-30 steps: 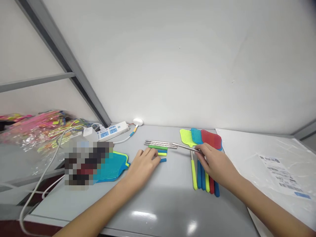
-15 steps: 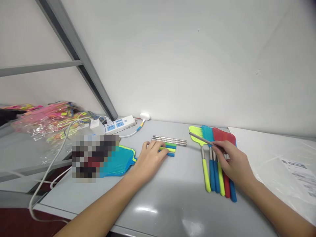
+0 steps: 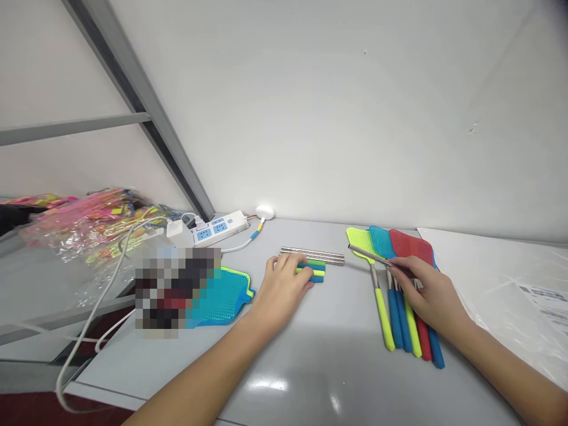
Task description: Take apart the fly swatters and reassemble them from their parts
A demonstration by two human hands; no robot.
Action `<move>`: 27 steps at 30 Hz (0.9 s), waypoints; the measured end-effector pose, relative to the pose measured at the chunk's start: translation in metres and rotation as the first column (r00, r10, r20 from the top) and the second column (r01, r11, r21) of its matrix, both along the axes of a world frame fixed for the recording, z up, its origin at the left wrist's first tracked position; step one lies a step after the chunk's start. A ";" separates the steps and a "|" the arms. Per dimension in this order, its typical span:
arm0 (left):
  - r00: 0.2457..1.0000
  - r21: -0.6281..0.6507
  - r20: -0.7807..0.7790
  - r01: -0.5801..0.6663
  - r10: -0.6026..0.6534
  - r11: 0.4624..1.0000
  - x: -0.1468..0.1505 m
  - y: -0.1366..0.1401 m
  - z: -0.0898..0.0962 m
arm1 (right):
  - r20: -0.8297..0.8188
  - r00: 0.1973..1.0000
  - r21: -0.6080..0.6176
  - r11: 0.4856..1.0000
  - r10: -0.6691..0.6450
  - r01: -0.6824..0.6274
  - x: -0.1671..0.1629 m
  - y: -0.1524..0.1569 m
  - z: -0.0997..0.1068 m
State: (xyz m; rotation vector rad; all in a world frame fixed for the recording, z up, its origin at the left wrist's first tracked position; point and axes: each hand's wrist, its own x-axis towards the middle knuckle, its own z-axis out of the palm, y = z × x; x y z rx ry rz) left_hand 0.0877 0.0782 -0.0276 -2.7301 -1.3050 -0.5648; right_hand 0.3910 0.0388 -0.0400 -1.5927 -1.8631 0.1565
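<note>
Swatters (image 3: 403, 319): right, side by side; six appear joined up, so that much looks done.
Heads (image 3: 224, 296): left, stacked, seemingly not yet fitted.
Right hand (image 3: 426, 290): pinches a steel rod (image 3: 369, 255) above the swatters.
Left hand (image 3: 284, 287): fingers curled over the loose grips; cannot tell whether it grasps one.
Loose grips (image 3: 319, 273): centre, unjoined.
Loose rods (image 3: 316, 255): just far of the grips, bare.

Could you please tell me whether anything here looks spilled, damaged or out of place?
Nothing visible looks spilled or damaged; only the white cable drooping past the left side of the table looks untidy.
</note>
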 end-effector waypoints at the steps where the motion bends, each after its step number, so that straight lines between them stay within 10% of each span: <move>1: 1.000 0.003 0.003 0.006 -0.006 1.000 0.000 0.000 0.000 | 0.000 1.000 -0.006 1.000 0.000 0.000 0.000 0.000 0.000; 27: 0.998 -0.100 -0.053 0.035 -0.040 0.994 0.002 -0.002 -0.012 | 0.207 0.974 0.079 0.991 0.089 -0.107 -0.003 0.005 0.012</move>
